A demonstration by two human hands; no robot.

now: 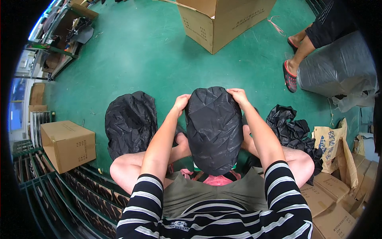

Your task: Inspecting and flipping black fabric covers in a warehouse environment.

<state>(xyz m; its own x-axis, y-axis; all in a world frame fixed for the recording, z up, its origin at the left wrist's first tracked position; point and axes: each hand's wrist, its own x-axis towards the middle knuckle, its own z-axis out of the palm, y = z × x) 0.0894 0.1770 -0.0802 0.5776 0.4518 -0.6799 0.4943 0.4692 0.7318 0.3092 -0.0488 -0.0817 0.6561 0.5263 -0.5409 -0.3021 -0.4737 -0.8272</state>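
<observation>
Between my knees I have a rounded black fabric cover (215, 129), wrinkled and stretched out lengthwise. My left hand (182, 102) pinches its upper left edge, and my right hand (238, 96) pinches the upper right edge. What lies under the cover is mostly hidden; a bit of white and green shows at its lower end, above something pink (215, 180) in front of my lap. Beside my left knee lies a similar black cover (132, 123), spread and crumpled. A heap of crumpled black fabric (292, 129) rests by my right knee.
An open cardboard box (227, 26) stands ahead on the green floor (131, 51). A closed carton (69, 145) and green racks (79, 187) are at left. To the right are a person's legs (300, 55), a grey wrapped bundle (338, 67), a paper sack (332, 147) and cartons (326, 195).
</observation>
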